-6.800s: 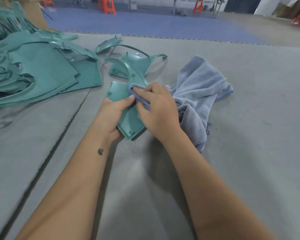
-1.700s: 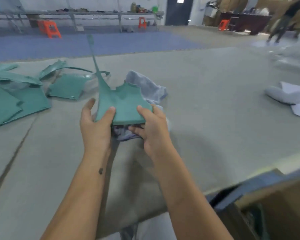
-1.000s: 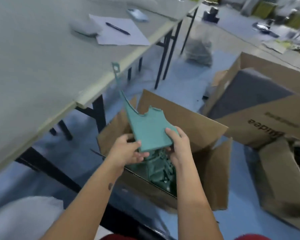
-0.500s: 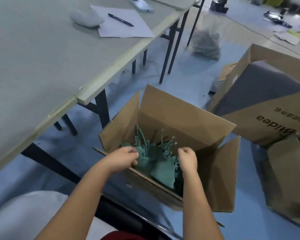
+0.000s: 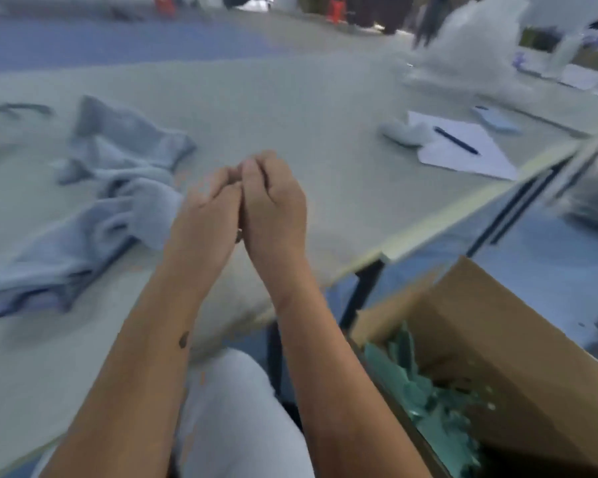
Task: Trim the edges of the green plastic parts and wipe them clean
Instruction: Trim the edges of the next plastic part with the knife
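Above grey table [image 5: 290, 108], left hand [image 5: 204, 215], right hand [image 5: 273, 205] touching, no legible writing

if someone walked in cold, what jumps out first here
Two bare hands, left hand and right hand, pressed together mid-frame over the grey table, holding nothing visible. A crumpled blue cloth lies left; lower right, a cardboard box holds green plastic parts.

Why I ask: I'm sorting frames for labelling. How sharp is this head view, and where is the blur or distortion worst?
Head view: motion-blurred overall; the hands and blue cloth are soft, the far right background is smeared; the pen on the paper stays legible; the table edge slants with wide-angle distortion; lighting is even, with no glare.
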`<state>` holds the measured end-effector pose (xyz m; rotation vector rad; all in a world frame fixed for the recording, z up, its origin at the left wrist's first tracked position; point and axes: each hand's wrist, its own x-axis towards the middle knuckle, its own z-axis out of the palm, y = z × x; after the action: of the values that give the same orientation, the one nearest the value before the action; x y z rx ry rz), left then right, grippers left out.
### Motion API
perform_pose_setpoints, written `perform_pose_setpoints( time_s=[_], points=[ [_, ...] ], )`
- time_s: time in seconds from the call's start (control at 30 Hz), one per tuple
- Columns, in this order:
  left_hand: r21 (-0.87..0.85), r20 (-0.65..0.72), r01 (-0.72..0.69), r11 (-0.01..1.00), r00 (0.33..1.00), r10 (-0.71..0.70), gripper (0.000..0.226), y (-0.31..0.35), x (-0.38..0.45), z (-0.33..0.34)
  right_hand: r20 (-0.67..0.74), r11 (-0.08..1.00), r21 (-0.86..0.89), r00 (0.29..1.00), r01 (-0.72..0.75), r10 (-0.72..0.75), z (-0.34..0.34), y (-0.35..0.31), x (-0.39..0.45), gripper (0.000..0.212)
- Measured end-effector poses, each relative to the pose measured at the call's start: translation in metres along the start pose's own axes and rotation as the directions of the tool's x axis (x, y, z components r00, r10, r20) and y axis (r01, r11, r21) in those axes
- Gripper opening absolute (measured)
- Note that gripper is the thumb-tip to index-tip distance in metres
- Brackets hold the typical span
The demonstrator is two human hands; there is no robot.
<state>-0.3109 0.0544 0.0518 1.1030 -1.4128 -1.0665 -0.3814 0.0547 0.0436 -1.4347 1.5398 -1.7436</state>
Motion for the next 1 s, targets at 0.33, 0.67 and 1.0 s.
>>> perform_pose_setpoints(
  time_s=[0.33, 0.67, 1.0],
  points=[
    [0.133, -0.505, 0.172, 0.976, 0.859, -0.082, 0.028, -0.040, 0.011, -0.206, 0.610, 0.849, -0.352, 0.784, 0.394, -0.111, 0.190, -0.048, -0.023, 0.024],
    [0.452, -0.368, 0.286, 0.845, 0.923, -0.115, 0.017, -0.079, 0.037, -0.223, 0.546, 0.323, -0.822, 0.810, 0.468, 0.215, 0.204, -0.010, 0.019, 0.033],
    [-0.154, -0.049, -0.005, 0.988, 0.999, -0.003, 0.037, -0.043, 0.058, -0.189, 0.315, 0.895, -0.438, 0.947, 0.082, 0.067, 0.186, -0.030, 0.097, 0.019]
  ],
)
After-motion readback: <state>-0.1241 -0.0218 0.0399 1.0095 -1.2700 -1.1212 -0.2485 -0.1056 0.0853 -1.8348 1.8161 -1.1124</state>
